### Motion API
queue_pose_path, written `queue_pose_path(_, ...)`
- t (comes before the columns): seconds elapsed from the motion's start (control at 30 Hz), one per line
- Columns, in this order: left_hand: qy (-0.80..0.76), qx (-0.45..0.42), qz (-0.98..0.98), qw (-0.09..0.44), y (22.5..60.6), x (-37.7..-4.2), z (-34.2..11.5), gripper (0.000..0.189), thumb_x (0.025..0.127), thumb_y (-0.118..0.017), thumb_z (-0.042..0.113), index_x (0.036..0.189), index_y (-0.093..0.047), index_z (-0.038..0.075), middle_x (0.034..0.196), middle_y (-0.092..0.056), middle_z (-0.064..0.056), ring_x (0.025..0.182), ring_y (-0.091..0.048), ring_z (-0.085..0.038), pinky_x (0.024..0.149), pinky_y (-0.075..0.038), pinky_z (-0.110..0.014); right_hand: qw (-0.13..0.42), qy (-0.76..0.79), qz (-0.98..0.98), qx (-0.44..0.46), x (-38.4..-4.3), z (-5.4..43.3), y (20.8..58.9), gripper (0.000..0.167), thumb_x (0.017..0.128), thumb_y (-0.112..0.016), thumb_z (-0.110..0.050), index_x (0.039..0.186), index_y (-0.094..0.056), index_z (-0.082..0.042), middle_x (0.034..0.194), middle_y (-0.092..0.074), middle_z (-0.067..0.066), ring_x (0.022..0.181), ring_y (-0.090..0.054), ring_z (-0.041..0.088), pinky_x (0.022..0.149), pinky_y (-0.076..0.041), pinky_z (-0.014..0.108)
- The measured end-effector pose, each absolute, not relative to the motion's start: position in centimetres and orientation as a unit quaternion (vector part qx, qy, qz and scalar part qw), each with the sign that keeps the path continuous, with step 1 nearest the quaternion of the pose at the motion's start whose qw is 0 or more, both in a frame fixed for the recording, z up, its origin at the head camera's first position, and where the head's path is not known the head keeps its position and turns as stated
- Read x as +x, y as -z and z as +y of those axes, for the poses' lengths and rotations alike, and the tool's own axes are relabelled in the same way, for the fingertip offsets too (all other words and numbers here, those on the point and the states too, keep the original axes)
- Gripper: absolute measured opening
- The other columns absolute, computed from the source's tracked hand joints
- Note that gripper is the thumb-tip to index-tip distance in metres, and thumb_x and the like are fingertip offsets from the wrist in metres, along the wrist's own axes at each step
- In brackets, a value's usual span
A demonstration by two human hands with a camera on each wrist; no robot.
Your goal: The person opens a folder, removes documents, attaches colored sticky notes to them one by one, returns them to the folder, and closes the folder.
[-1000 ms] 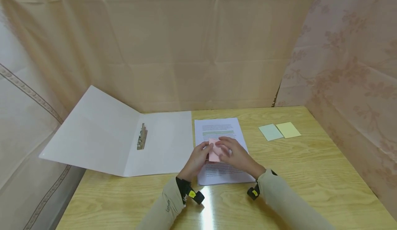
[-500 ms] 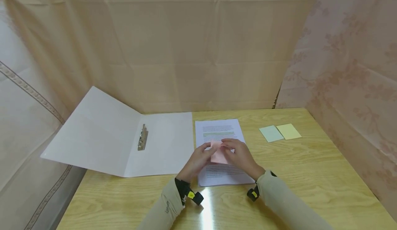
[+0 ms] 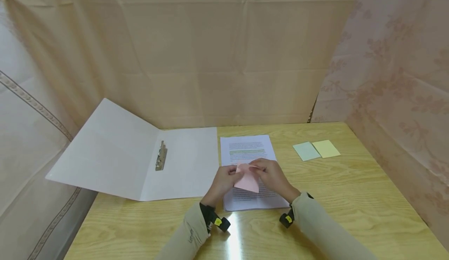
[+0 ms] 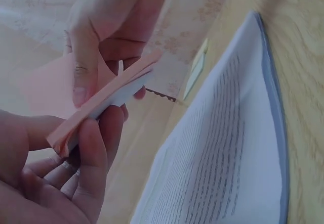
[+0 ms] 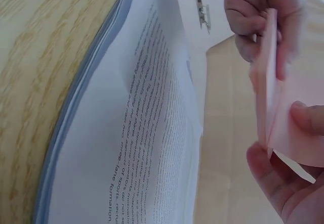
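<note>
Over a stack of printed pages (image 3: 246,202), both hands hold a pad of pink sticky notes (image 4: 104,97). The left hand (image 3: 221,182) grips the pad's side, its thumb on one face and fingers curled behind. With thumb and fingertips, the right hand (image 3: 273,176) pinches the pad's top sheet (image 5: 293,145). That sheet stands away from the pad at an angle in the right wrist view. The pad's thick edge shows in the left wrist view. Parts of the pad are hidden behind fingers.
A white folder (image 3: 191,162) lies spread to the left, its cover propped up, with a metal clip (image 3: 161,156) near the spine. A pale green sticky note (image 3: 306,151) and a yellow one (image 3: 326,148) lie on the wooden table (image 3: 350,197). Curtains hang behind and beside it.
The right fingers have moved from the pad's face to pinch its top sheet, which now swings away from the pad. The hands have come slightly down towards me.
</note>
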State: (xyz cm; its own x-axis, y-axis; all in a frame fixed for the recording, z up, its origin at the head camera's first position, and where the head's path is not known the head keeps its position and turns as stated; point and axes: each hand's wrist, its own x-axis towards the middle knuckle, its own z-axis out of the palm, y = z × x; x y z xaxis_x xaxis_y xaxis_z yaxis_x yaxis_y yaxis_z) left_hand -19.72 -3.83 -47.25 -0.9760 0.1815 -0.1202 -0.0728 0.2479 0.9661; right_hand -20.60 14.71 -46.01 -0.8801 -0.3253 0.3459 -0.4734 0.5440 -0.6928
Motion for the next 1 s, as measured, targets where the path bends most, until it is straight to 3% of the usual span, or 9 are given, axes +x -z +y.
queue_pose_path(0.13,-0.578,0.050,0.810,0.090,47.3,-19.5,-3.8,0.034,0.092,-0.062,0.018,0.119,-0.066,-0.002,0.098,-0.075,-0.015,0.082,-0.073,-0.019,0.071,-0.056,-0.028,0.073,-0.446,-0.863,0.225,-20.7,15.1,45.9,0.012,0.087,-0.068,-0.006,0.094,-0.076,-0.001,0.096,-0.075,0.015,0.086,-0.071,0.028,0.072,-0.056,0.031)
queue_pose_path(0.3,-0.566,0.059,0.819,0.077,47.1,-19.1,-4.2,0.030,0.092,-0.062,0.014,0.115,-0.068,-0.004,0.096,-0.075,-0.016,0.081,-0.073,-0.020,0.071,-0.057,-0.031,0.022,-0.484,-0.856,0.181,-21.1,15.3,45.6,0.016,0.089,-0.067,-0.011,0.082,-0.074,0.000,0.083,-0.074,0.015,0.064,-0.060,0.020,0.057,-0.047,0.023)
queue_pose_path(0.4,-0.558,0.065,0.824,0.073,46.9,-19.0,-4.3,0.030,0.092,-0.062,0.014,0.116,-0.068,-0.002,0.097,-0.075,-0.015,0.082,-0.073,-0.020,0.072,-0.057,-0.031,0.008,-0.498,-0.855,0.146,-21.5,15.5,45.6,0.025,0.089,-0.067,-0.014,0.070,-0.069,0.001,0.073,-0.070,0.013,0.061,-0.057,0.022,0.055,-0.044,0.024)
queue_pose_path(0.53,-0.556,0.074,0.825,0.071,46.6,-19.0,-4.4,0.031,0.093,-0.062,0.015,0.118,-0.067,-0.002,0.098,-0.075,-0.016,0.084,-0.073,-0.021,0.073,-0.058,-0.031,0.000,-0.515,-0.851,0.104,-21.8,15.7,45.4,0.028,0.089,-0.068,-0.015,0.067,-0.068,0.002,0.070,-0.069,0.010,0.064,-0.060,0.024,0.060,-0.051,0.031)
queue_pose_path(0.7,-0.566,0.071,0.818,0.070,46.3,-19.0,-4.5,0.031,0.093,-0.062,0.015,0.118,-0.067,-0.003,0.097,-0.075,-0.017,0.083,-0.073,-0.021,0.071,-0.057,-0.030,-0.003,-0.539,-0.841,0.050,-22.1,16.3,44.8,0.027,0.090,-0.068,-0.018,0.077,-0.073,0.005,0.074,-0.070,0.009,0.064,-0.061,0.017,0.067,-0.054,0.041)
queue_pose_path(0.9,-0.589,0.032,0.806,0.060,46.2,-18.9,-5.9,0.032,0.094,-0.060,0.015,0.120,-0.065,-0.001,0.102,-0.074,-0.017,0.085,-0.073,-0.021,0.073,-0.057,-0.030,0.029,-0.588,-0.807,-0.038,-23.0,17.5,43.9,0.027,0.093,-0.065,-0.015,0.103,-0.071,0.009,0.076,-0.069,0.001,0.059,-0.060,0.009,0.060,-0.048,0.026)
queue_pose_path(1.0,-0.593,-0.007,0.805,0.024,45.8,-18.8,-7.8,0.032,0.093,-0.060,0.016,0.119,-0.065,-0.002,0.100,-0.074,-0.016,0.082,-0.070,-0.017,0.071,-0.055,-0.028,0.058,-0.621,-0.779,-0.061,-23.5,18.5,43.4,0.030,0.093,-0.064,-0.014,0.106,-0.068,0.013,0.069,-0.065,-0.004,0.057,-0.059,0.006,0.057,-0.050,0.022)
